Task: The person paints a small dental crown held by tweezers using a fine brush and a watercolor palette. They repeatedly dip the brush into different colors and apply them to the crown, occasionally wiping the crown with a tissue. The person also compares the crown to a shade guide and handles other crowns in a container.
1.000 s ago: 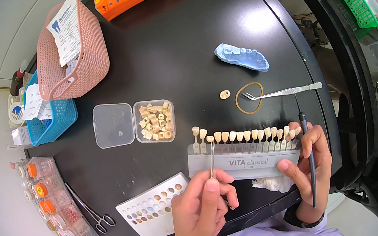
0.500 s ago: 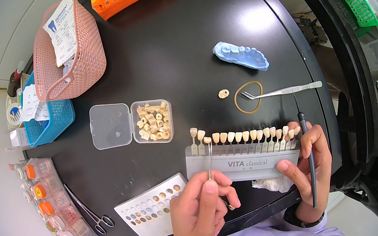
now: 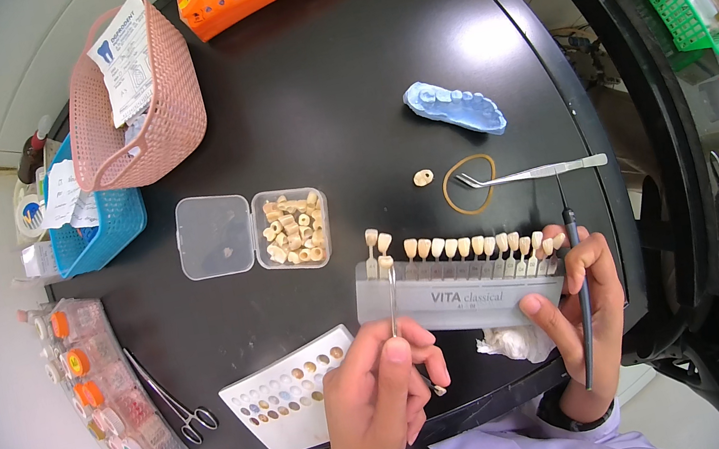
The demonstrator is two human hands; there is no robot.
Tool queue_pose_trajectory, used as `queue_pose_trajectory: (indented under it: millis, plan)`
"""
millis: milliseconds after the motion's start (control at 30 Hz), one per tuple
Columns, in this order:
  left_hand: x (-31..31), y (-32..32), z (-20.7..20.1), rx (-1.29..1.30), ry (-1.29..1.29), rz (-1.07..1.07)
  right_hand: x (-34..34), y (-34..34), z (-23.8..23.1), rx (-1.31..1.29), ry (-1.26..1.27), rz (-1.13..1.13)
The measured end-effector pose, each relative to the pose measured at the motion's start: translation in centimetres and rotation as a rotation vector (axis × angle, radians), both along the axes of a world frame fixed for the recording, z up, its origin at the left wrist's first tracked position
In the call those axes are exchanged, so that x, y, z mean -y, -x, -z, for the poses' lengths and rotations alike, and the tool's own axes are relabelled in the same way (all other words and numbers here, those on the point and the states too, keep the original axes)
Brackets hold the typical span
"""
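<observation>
My left hand (image 3: 385,398) is closed on a slim metal tool (image 3: 391,301), its full form partly hidden by my fingers. A small tooth crown (image 3: 385,261) sits at the tool's tip, in front of the shade guide's left end, just below two raised tabs. My right hand (image 3: 585,300) grips the right end of the grey tooth shade guide (image 3: 459,296), whose row of tooth-coloured tabs (image 3: 465,248) stands along the top. A thin black-handled instrument (image 3: 584,310) also rests upright in my right hand, between thumb and fingers.
Beyond the guide lie tweezers (image 3: 542,170), a rubber band (image 3: 449,199), a single crown (image 3: 422,178) and a blue dental model (image 3: 454,108). Leftward are a box of crowns (image 3: 294,236), stain palette (image 3: 288,391), scissor-handled clamp (image 3: 174,401), jars (image 3: 101,395) and baskets (image 3: 131,101). White tissue (image 3: 515,343) lies beneath the guide.
The crown on the metal tool has shifted slightly left and up, closer beneath the two raised tabs. The shade guide has tilted a little, and its left end sits slightly further right.
</observation>
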State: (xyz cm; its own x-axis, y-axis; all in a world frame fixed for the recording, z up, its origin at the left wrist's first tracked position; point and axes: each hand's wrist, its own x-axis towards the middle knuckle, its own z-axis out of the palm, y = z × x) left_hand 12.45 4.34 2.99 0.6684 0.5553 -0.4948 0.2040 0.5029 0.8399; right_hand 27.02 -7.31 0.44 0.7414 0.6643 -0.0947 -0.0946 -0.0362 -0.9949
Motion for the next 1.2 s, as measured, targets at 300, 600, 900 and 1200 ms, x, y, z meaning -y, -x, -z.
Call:
queue_pose_trajectory:
  millis: [300,600,900,1200]
  plan:
    - [0.7,0.7,0.0,0.206,-0.172,-0.025,0.1,0.3,1.1,0.323,0.072,0.025]
    - [3.8,5.9,-2.5,0.405,-0.067,-0.020,0.0,1.6,0.4,0.763,0.184,0.073]
    - [7.9,12.1,-4.4,0.514,-0.152,-0.160,0.6,1.9,0.9,0.954,0.128,0.125]
    - [11.6,15.3,-4.8,0.607,-0.253,-0.257,1.1,1.5,1.7,0.819,0.028,0.182]
